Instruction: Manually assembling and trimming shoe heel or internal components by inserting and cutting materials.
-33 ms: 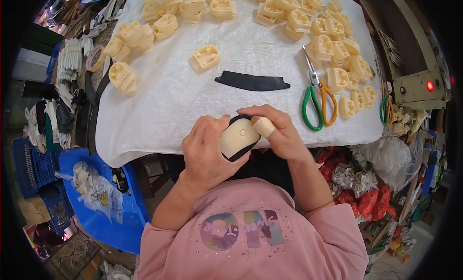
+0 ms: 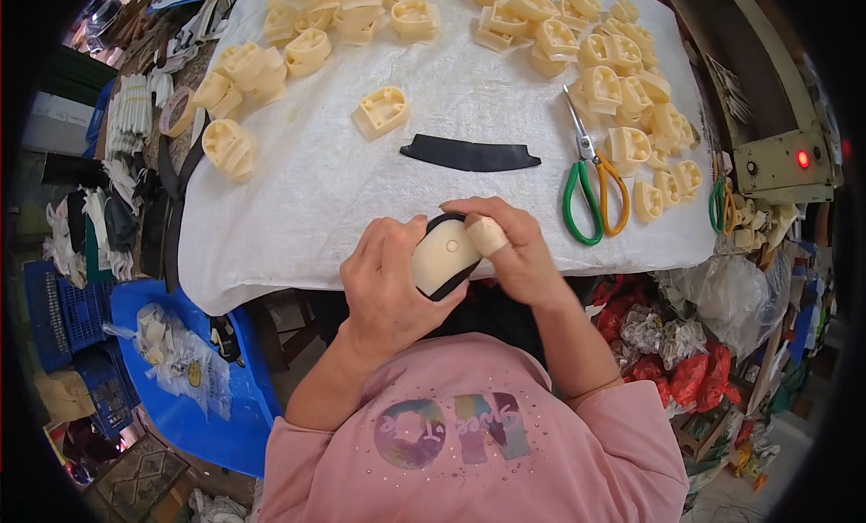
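Observation:
Just beyond the table's near edge, toward my body, I hold a cream plastic shoe heel point(image 2: 437, 263) with a black strip point(image 2: 446, 291) wrapped round its rim. A small round mark shows on its smooth pale face. My left hand point(image 2: 383, 270) grips the heel from the left, fingers curled round it and thumb along its lower side. On the upper right, my right hand point(image 2: 519, 248) presses the rim with its thumb, which is wrapped in beige tape; its fingertips reach over the far edge. A loose black strip point(image 2: 469, 154) lies flat on the white-covered table point(image 2: 307, 180) beyond my hands.
One cream heel point(image 2: 382, 112) stands apart, left of the loose strip; several more point(image 2: 622, 90) are heaped along the far and right sides. Scissors point(image 2: 591, 176) with green and orange handles lie to the right. A blue tub point(image 2: 244, 424) with plastic bags stands at lower left.

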Motion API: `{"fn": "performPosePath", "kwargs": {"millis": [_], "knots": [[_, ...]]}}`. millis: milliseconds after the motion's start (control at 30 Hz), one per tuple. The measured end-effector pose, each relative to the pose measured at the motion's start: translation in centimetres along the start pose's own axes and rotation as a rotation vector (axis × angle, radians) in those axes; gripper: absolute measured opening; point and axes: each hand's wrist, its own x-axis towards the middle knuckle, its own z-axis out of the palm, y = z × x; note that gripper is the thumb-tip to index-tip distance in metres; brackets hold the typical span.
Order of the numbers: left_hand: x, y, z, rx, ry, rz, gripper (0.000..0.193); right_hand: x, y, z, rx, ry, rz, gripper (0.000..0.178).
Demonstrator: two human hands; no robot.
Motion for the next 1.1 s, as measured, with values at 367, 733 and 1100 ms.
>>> {"fn": "performPosePath", "kwargs": {"millis": [367, 733, 1100], "knots": [[0.0, -0.2, 2.1, 0.215, 0.152, -0.054, 0.059, -1.4, 1.5, 3.6, 0.06, 0.237, 0.047, 0.045], [-0.4, -1.9, 0.5, -1.457, -0.131, -0.689, 0.049, -1.2, 2.2, -0.5, -0.022, 0.167, -0.121, 0.043], [-0.7, -0.7, 1.1, -1.825, 0.007, -1.117, 0.043, -0.8, 0.9, -0.3, -0.292, 0.114, -0.226, 0.036]]}}
